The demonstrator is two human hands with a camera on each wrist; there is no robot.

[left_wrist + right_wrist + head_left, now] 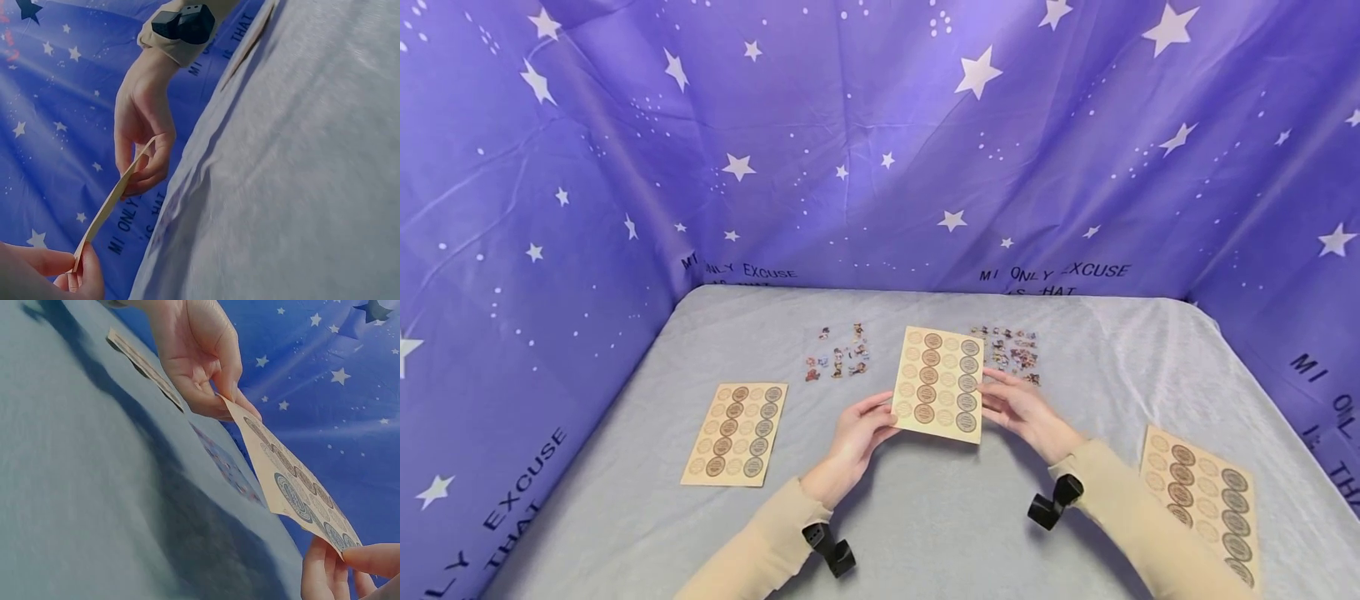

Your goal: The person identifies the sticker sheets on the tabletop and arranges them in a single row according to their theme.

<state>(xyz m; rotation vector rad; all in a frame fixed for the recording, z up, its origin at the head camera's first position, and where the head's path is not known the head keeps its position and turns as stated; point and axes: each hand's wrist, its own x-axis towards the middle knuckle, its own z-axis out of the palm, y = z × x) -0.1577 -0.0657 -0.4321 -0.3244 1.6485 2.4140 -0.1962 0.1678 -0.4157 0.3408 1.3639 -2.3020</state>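
Observation:
Above the middle of the table, both hands hold a cream sheet of round seal-like stickers [937, 383] printed in brown, grey and pale outline columns. My left hand [859, 433] pinches its left edge between thumb and fingers. At the opposite edge my right hand [1024, 412] pinches it, thumb on the printed face and fingers behind. Seen nearly edge-on in the left wrist view, the sheet [106, 209] bows slightly. The right wrist view shows its printed face [287, 472] at a slant, raised off the cloth.
A similar sheet [735, 434] lies at the left, and another [1206, 504] at the right is partly under the right forearm. Farther back are two clear sheets of small colourful figures [838, 353] [1021, 357]. Grey cloth [955, 533] covers the table; starry purple curtains [850, 125] surround it.

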